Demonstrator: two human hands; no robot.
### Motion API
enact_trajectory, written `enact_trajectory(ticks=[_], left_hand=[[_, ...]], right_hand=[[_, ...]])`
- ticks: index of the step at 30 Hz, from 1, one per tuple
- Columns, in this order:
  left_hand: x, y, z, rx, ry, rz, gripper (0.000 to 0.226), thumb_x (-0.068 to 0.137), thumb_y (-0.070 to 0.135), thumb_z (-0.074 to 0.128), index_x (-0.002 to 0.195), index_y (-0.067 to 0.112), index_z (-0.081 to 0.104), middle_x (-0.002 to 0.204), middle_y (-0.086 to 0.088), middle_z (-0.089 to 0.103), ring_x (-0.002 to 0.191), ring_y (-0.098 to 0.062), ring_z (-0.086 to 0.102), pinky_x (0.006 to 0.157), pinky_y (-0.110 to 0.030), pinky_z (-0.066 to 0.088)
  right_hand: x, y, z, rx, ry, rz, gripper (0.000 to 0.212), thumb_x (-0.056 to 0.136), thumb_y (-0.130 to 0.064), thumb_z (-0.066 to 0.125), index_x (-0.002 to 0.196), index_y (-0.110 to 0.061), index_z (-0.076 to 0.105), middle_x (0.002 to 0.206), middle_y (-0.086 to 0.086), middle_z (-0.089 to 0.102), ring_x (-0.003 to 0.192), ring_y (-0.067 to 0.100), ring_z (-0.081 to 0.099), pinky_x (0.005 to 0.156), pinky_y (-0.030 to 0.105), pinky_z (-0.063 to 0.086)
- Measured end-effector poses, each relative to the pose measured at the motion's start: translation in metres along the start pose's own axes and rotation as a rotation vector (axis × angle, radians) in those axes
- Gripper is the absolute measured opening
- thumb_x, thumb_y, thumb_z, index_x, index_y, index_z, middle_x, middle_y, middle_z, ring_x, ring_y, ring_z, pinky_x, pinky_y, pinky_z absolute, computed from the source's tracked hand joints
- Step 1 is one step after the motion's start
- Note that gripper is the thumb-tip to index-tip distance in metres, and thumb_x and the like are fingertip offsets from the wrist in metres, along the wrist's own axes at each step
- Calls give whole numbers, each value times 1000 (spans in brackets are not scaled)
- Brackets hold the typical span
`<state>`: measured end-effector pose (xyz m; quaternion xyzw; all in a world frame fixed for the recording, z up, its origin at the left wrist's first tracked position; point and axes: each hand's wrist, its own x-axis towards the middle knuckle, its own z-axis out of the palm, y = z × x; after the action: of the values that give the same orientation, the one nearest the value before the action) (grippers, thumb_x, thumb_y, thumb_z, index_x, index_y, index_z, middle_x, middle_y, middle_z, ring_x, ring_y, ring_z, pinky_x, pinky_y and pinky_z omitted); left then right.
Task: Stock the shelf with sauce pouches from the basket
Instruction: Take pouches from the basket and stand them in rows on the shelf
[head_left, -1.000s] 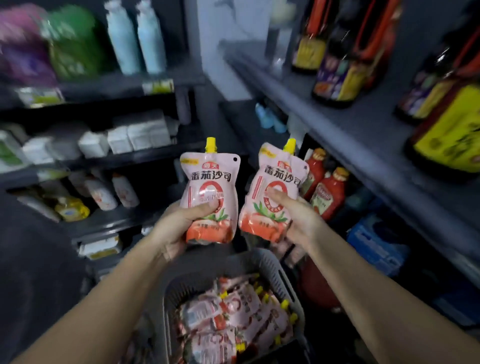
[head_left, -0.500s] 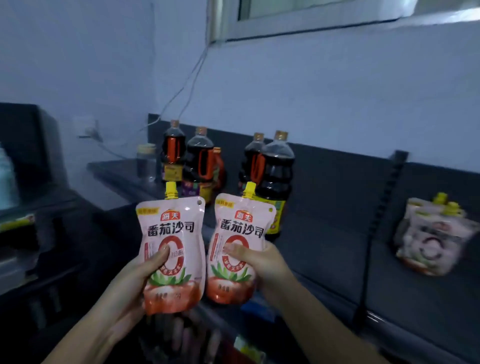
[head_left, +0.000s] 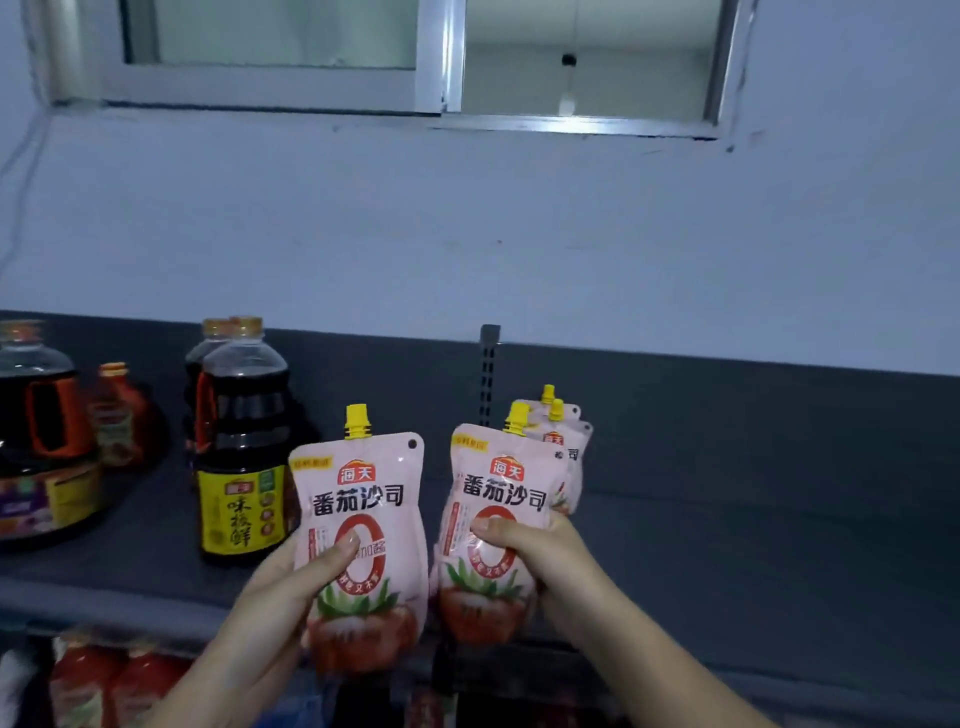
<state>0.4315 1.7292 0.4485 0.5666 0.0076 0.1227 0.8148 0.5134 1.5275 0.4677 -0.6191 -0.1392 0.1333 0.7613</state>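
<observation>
My left hand (head_left: 280, 587) grips a pink tomato sauce pouch (head_left: 363, 499) with a yellow spout, held upright above the front edge of the dark grey top shelf (head_left: 727, 561). My right hand (head_left: 540, 556) grips a second, matching pouch (head_left: 498, 483) just to its right. Directly behind the right pouch, two more pouches (head_left: 569, 441) stand on the shelf against the back panel, partly hidden. The basket is out of view.
Dark soy sauce bottles (head_left: 241, 447) stand on the shelf to the left, with a larger bottle (head_left: 41, 441) and a small red one (head_left: 117, 415) beyond. Red bottles (head_left: 104, 680) fill the shelf below. A slotted upright (head_left: 488, 374) divides the back panel; bare shelf lies right.
My view has swung right and up from the basket to the top shelf. Both hands have carried their pouches toward the pouches standing on the shelf, which now sit right behind the right one.
</observation>
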Motion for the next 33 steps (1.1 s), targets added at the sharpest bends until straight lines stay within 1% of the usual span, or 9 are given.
enact_trajectory(ticks=[2, 5, 9, 13, 18, 23, 25, 29, 33], left_hand=[[21, -9, 24, 27, -67, -14, 60, 52, 28, 85, 107, 13, 68, 101, -16, 73, 87, -32, 72, 69, -39, 56], [57, -26, 58, 76, -146, -44, 75, 38, 31, 90, 106, 10, 68, 102, -18, 72, 90, -35, 71, 66, -37, 59], [98, -48, 90, 95, -160, -94, 59, 64, 22, 81, 117, 6, 59, 107, -20, 70, 97, -38, 68, 83, -47, 53], [124, -65, 101, 105, -136, -118, 80, 41, 28, 89, 114, 6, 62, 109, -19, 70, 99, -36, 68, 82, -45, 53], [136, -77, 98, 114, -225, -165, 70, 42, 24, 91, 105, 7, 69, 110, -21, 69, 100, -35, 67, 74, -35, 58], [145, -83, 106, 171, -290, -225, 50, 64, 5, 75, 112, 5, 61, 109, -17, 71, 99, -28, 69, 73, -29, 57], [147, -84, 111, 224, -339, -224, 49, 67, 7, 77, 113, 6, 60, 110, -14, 71, 101, -26, 68, 76, -27, 56], [148, -82, 117, 296, -378, -224, 42, 72, 4, 67, 113, 7, 59, 107, -8, 73, 101, -20, 69, 76, -24, 55], [147, -73, 111, 476, -431, -200, 42, 76, 0, 70, 114, 13, 59, 108, 0, 73, 101, -14, 68, 80, -24, 56]], right_hand=[[6, -6, -33, -8, 49, -16, 35, 66, -2, 74, 100, -1, 69, 93, 17, 75, 83, 30, 72, 67, 33, 58], [18, -14, -82, -39, 106, -28, 25, 74, 4, 68, 99, 0, 69, 93, 19, 74, 84, 33, 72, 67, 33, 57], [42, -25, -139, -83, 139, -34, 25, 78, 5, 64, 101, -1, 68, 93, 18, 74, 84, 33, 72, 67, 33, 57], [75, -28, -172, -124, 127, -27, 23, 78, 4, 65, 99, -6, 69, 91, 13, 76, 80, 27, 73, 62, 31, 57], [116, -19, -173, -154, 71, 6, 24, 76, 2, 68, 97, -10, 68, 95, 13, 75, 83, 27, 73, 72, 36, 58], [133, -3, -156, -204, 6, 17, 16, 77, -1, 68, 90, -10, 70, 88, 9, 76, 80, 20, 73, 65, 28, 55], [136, 3, -148, -227, 4, 33, 3, 80, -5, 67, 82, -6, 67, 73, 4, 73, 64, 13, 70, 56, 22, 51], [139, 5, -135, -342, 10, 58, 42, 75, -25, 59, 93, 13, 55, 84, 22, 60, 76, 30, 55, 67, 38, 40], [137, -2, -141, -526, -32, 29, 17, 89, -6, 56, 92, 10, 59, 88, 24, 64, 75, 28, 59, 60, 33, 48]])
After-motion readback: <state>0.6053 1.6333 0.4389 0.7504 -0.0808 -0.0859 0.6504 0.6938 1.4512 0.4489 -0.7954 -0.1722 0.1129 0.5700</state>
